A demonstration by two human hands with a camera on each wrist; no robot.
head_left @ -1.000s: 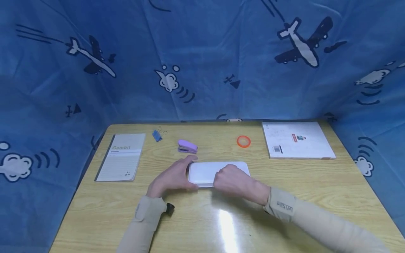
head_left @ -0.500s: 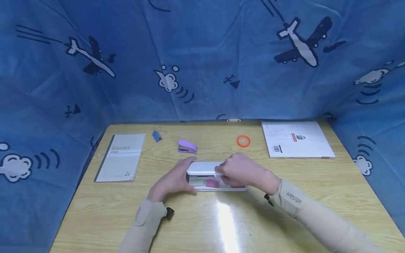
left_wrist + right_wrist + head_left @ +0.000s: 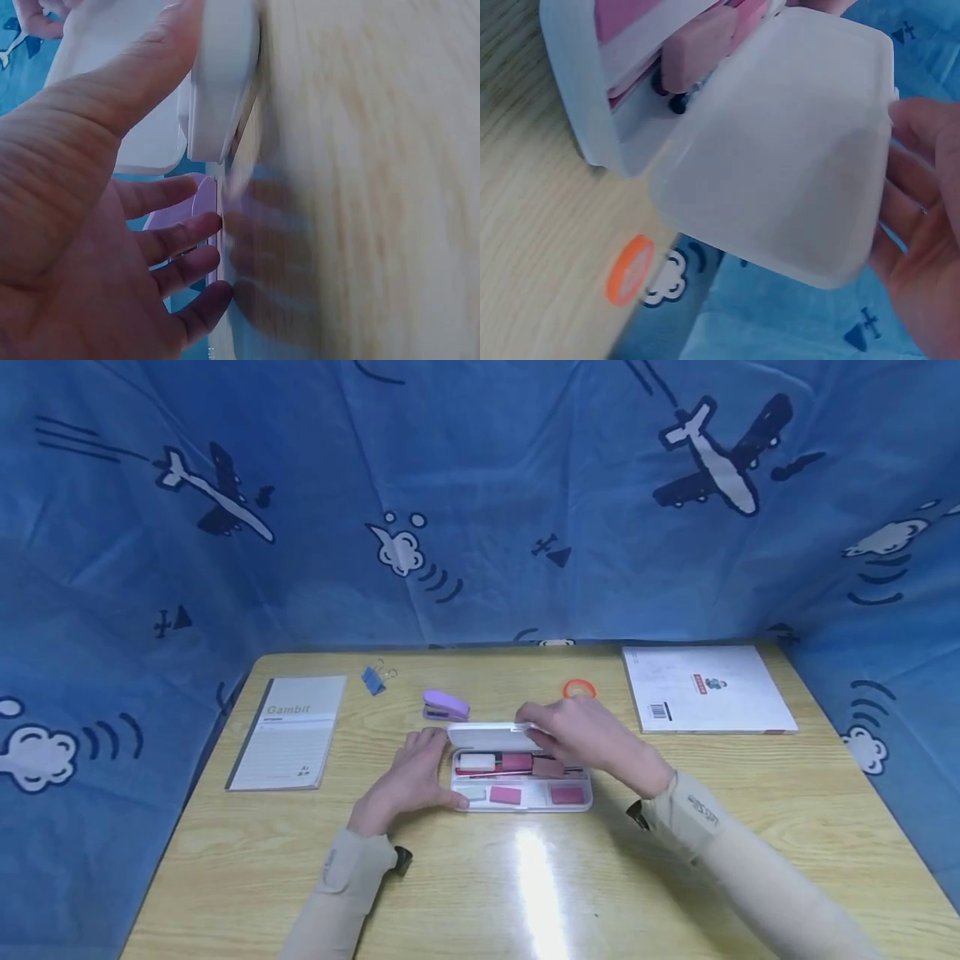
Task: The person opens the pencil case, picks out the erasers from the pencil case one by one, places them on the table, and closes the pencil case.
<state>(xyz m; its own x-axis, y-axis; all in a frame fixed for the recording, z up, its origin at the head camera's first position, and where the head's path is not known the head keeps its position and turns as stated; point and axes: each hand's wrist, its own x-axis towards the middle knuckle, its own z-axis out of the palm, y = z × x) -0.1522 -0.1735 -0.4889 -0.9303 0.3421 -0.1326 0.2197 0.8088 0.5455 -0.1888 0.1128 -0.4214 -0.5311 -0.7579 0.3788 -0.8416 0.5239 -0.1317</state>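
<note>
A white pencil case (image 3: 522, 806) lies on the table with its lid (image 3: 780, 142) raised, hinged at the back. My left hand (image 3: 411, 781) brackets its left end, the thumb at the front corner and the fingers at the back corner. With thumb and fingers, my right hand (image 3: 600, 739) pinches the free edge of the lid toward its right side. Inside, a white eraser (image 3: 477, 762), a pink eraser (image 3: 516, 762) and a brownish eraser (image 3: 701, 49) lie over thin sticks in the back part. The front part holds a pale green block (image 3: 472, 793) and two pink blocks (image 3: 506, 795).
Right behind the case stands a purple stapler (image 3: 446, 704), with a blue binder clip (image 3: 373, 680) farther left. An orange ring of tape (image 3: 576, 687) is partly hidden behind my right hand. A notebook (image 3: 288, 735) lies at the left, a white book (image 3: 708, 689) at the back right.
My right hand has lifted the lid from closed to tilted back, moving up and away. The contents of the case have come into view. My left hand has stayed at the left end.
</note>
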